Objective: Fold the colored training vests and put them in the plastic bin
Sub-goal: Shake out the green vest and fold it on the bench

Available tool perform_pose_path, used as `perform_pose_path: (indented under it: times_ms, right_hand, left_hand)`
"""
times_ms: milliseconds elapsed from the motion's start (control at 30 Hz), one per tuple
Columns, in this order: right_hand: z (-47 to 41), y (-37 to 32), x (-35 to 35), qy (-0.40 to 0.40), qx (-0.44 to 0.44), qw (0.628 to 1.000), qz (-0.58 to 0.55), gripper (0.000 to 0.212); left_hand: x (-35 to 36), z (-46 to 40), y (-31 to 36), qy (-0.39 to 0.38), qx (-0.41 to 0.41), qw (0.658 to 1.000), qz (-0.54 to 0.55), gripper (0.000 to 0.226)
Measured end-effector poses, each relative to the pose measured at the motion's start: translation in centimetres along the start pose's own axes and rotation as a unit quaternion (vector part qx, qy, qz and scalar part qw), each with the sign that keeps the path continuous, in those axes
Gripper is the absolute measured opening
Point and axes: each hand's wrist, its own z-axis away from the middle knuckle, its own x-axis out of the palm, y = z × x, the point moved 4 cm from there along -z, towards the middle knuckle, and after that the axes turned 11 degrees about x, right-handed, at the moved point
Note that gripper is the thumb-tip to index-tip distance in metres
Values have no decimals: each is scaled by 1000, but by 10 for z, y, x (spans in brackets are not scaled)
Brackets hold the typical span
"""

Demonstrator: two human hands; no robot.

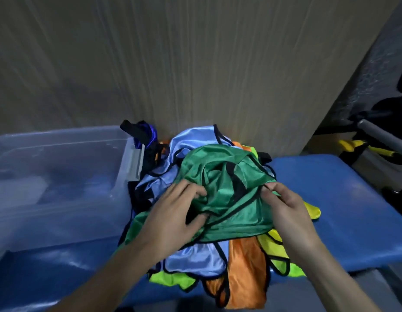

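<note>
Head view, looking down: both my hands are on the green vest (227, 176), which lies crumpled on top of the heap of vests right in front of me. My left hand (175, 212) lies on its left side with the fingers curled into the fabric, gathering a fold between fingertips and thumb. My right hand (285, 206) pinches the black-trimmed edge of the same vest at its right side, fingers bent tight on the hem. Under my hands the pile spreads out: a light blue vest (195, 257) below my left wrist, an orange vest (245, 273) between my forearms hanging over the near edge, a yellow vest (274, 246) under my right wrist. All of it rests on a blue table (344, 210). The clear plastic bin (60, 176) stands just to the left of my left hand, beside the pile, its rim near the vests.
</note>
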Motion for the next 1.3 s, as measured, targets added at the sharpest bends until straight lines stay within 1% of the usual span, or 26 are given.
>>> perform_pose_path:
  times_ms: [33,100,167,233,300,333,367,400,467,500,533,567,633,733,800,833,867,900,933,967,1000,1033,1100,1167,1233,1300]
  right_hand:
    - [-3,-2,0,15,6,1000,-9,31]
    - [-4,-7,-2,47,7,998,-38,28]
    - [5,-13,-3,60,-9,994,-85,26]
    - [17,-20,-9,73,-14,989,-125,24]
    - [31,-19,-19,91,9,980,-178,15]
    - [38,-15,-23,95,25,974,-204,10]
    - [44,-11,-26,94,39,968,-227,8]
    - [50,-9,-27,92,50,963,-247,10]
    - [61,-7,-30,86,67,952,-286,13]
    - [65,-4,-32,80,73,947,-302,14]
    - [68,0,-35,67,80,944,-313,17]
    - [71,4,-38,60,89,940,-324,24]
    - [72,10,-48,62,92,932,-344,36]
    - [69,12,-69,86,90,919,-375,30]
    - [65,13,-91,140,77,905,-394,30]
    - [62,15,-103,172,72,894,-406,39]
    - [59,17,-113,202,66,881,-423,52]
    - [58,19,-122,231,64,869,-434,59]
    - [60,19,-128,258,68,860,-434,58]
    - [61,20,-128,268,76,861,-426,53]
    - [63,17,-123,256,82,875,-403,49]
    - [64,14,-115,232,85,894,-374,46]
    - [68,2,-93,172,83,933,-304,35]
    - [70,-11,-73,126,61,962,-234,33]
    - [75,-23,-59,102,41,975,-191,38]
    - [76,-31,-54,92,17,980,-174,36]
  left_hand:
    - [-2,6,-2,9,-8,1000,18,28]
    - [-9,15,-1,29,-23,998,56,24]
    - [-19,26,7,47,-22,997,58,20]
    - [-32,39,12,94,-33,994,42,11]
    - [-40,55,14,138,-70,986,70,13]
    - [-40,63,16,130,-87,982,103,15]
    - [-36,70,18,99,-93,983,124,19]
    - [-31,75,21,52,-87,987,121,30]
    - [-16,81,26,-55,-74,995,35,54]
    - [-10,83,27,-90,-77,993,-16,61]
    - [-5,84,28,-108,-87,989,-55,65]
    - [-1,84,29,-111,-94,986,-83,63]
    - [2,83,27,-81,-92,988,-95,46]
    - [-8,80,25,-12,-52,998,-46,18]
    - [-22,76,24,35,-63,997,16,14]
    - [-33,71,25,59,-88,993,57,16]
    - [-47,64,28,89,-123,983,105,18]
    - [-63,56,31,137,-165,961,173,19]
    - [-80,46,36,196,-205,921,269,21]
    - [-96,34,43,251,-234,862,373,24]
    - [-113,23,50,296,-244,809,446,27]
    - [-126,11,52,318,-243,783,476,29]
    - [-139,-8,54,318,-239,787,472,36]
    - [-128,-17,52,293,-243,796,471,39]
    - [-108,-17,48,263,-239,791,498,42]
    - [-92,-19,45,238,-228,777,536,44]
